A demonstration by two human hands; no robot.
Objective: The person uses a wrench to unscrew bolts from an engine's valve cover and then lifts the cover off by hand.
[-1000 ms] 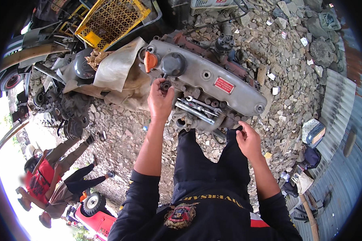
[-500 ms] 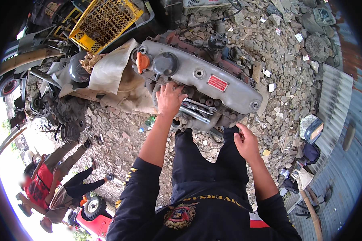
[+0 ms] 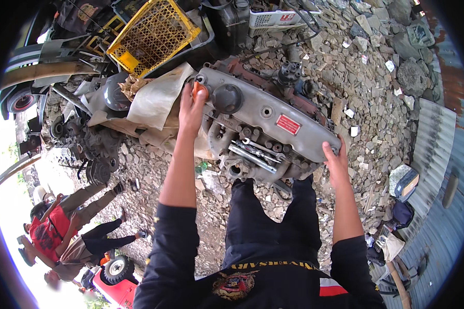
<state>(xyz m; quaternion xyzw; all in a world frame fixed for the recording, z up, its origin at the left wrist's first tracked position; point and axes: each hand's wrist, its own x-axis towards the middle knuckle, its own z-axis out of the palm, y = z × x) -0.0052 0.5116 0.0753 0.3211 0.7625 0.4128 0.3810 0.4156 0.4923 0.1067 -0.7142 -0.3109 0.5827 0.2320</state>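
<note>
Right, down at the bottom we have the person's black trousers and dark sleeves, feet planted on the gravel just on the near side of the engine block (image 3: 263, 134), and that engine is the landmark for everything else. It lies on its side across the stones with its grey valve cover (image 3: 273, 116) facing up.

The hands are set wide apart, one at each end of the cover. The right hand (image 3: 336, 160) is hooked over the near right end, fingers curled on the rim. The left hand (image 3: 192, 105) is up at the far left end, wrapped around an orange cap (image 3: 198, 91) there; how tightly it grips, I cannot tell. Between the hands, a couple of loose spanners (image 3: 255, 152) rest on the near face of the engine, below the cover.

By the look of it, that is cast metal, heavy and rigid, probably oily, with no give at all. The sound places to grip seem to be the ends of the cover and the solid casting under it, not the cap or the thin pipes.

Just left of the engine lies a crumpled tan sheet (image 3: 160, 98) over scrap parts. Beyond it, a yellow plastic crate (image 3: 152, 36) stands tilted. Well off to the near left, other people (image 3: 62, 232) sit on the ground.
</note>
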